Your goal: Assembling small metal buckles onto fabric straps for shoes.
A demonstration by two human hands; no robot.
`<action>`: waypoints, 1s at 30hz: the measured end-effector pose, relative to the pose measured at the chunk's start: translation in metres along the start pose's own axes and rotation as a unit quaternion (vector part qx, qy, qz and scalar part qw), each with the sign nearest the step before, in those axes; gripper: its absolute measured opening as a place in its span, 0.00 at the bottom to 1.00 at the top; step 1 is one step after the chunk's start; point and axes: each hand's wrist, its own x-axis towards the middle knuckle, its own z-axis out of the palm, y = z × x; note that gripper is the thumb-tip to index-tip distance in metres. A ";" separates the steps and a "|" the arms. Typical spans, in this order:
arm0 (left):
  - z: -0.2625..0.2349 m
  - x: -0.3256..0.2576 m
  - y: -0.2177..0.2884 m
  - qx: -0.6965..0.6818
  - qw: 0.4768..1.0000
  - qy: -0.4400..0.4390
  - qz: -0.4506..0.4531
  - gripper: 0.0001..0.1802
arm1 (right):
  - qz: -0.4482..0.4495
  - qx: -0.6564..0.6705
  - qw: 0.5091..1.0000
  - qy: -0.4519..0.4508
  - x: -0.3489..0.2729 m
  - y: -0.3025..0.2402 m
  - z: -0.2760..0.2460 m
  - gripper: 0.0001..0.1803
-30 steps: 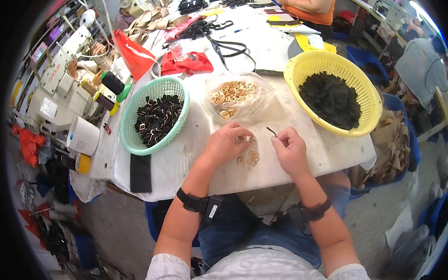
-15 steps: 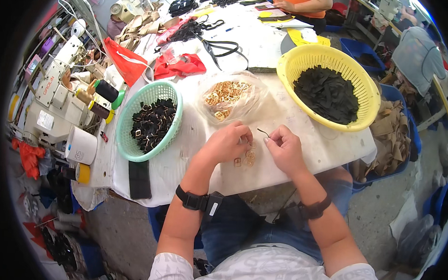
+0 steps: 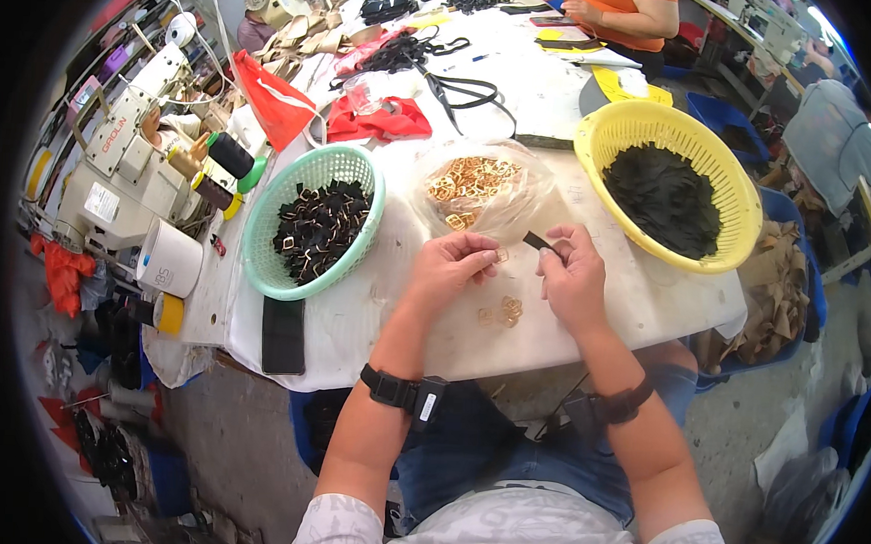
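Between the thumb and fingers of my left hand [image 3: 455, 263] is a small gold buckle [image 3: 501, 256]. My right hand [image 3: 574, 275] pinches a short black strip [image 3: 538, 242], its free end pointing toward the left hand. Strip and buckle are apart. Below the hands, several loose gold buckles [image 3: 508, 311] lie on the white table [image 3: 433, 344]. Just beyond the hands sits a clear plastic bag [image 3: 529, 206] full of gold buckles. A green basket [image 3: 255, 232] to the left holds black pieces with gold buckles on them; a yellow basket [image 3: 744, 220] to the right holds black strips.
A dark phone [image 3: 284, 336] lies at the table's near left edge. Sewing machines [image 3: 122, 180] and thread cones stand at the left. Red cloth [image 3: 378, 121] and black straps [image 3: 456, 95] lie farther back. A person in orange [image 3: 622, 20] works across the table. A blue bin [image 3: 810, 314] stands at the right.
My left hand has lifted from the loose buckles, now with one in its fingers. My right hand has turned, so the black strip shows its broad side. The whole view has shifted slightly.
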 end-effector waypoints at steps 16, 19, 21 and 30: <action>-0.002 -0.001 -0.006 -0.039 0.999 0.000 0.010 0.09 | -0.135 -0.183 0.970 -0.085 0.001 0.019 0.005 0.07; 0.007 -0.014 -0.004 -0.026 0.999 0.003 -0.028 0.09 | -0.132 -0.178 0.968 -0.115 -0.002 0.015 0.004 0.08; 0.013 -0.021 -0.004 -0.062 0.997 0.037 -0.011 0.09 | -0.132 -0.173 0.968 -0.128 -0.004 0.014 0.003 0.08; 0.017 -0.027 -0.014 -0.021 0.995 0.092 0.028 0.07 | -0.175 -0.185 0.959 -0.127 -0.009 0.008 0.005 0.12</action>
